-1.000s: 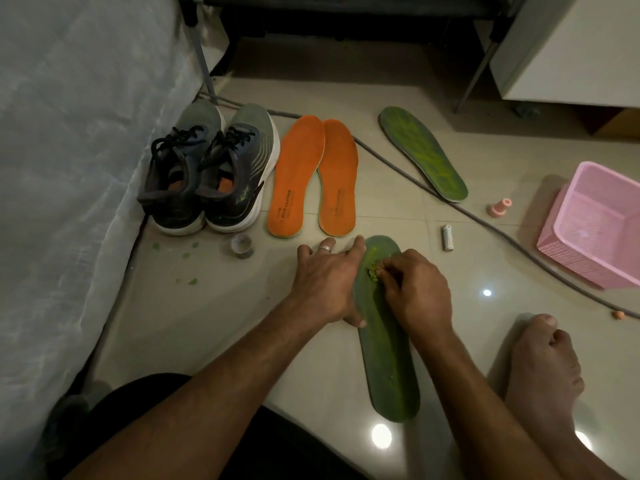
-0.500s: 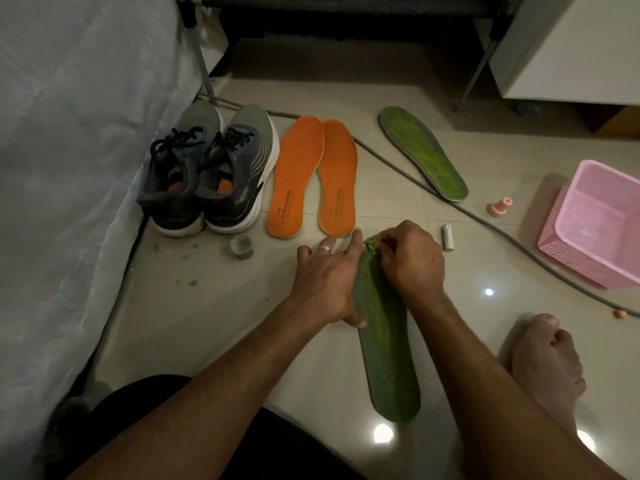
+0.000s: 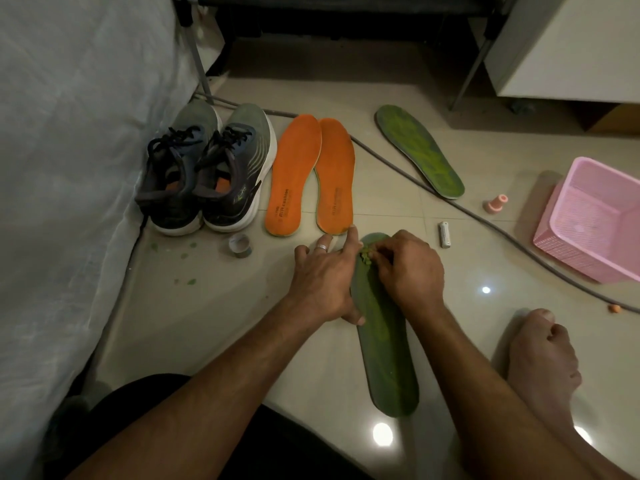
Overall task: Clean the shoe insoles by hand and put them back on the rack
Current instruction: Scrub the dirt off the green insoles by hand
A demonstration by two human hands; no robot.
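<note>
Risk: green insole (image 3: 384, 348) could skid on the glossy floor (image 3: 214, 306) if L hand (image 3: 325, 278), fingers flat & straight along its edge, eases off. R hand (image 3: 405, 268) sits on its toe end, fingers curled, pinching green crumbs (image 3: 365, 256); crumbs may scatter. Beyond both hands: orange insoles (image 3: 311, 174), 2nd green insole (image 3: 419, 150).

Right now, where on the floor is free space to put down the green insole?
Bare tile lies between the battery and the pink basket, past the cable. Another patch is left of the left hand, below the tape roll, with a few green crumbs. Crowded: the shoes and orange insoles.
</note>
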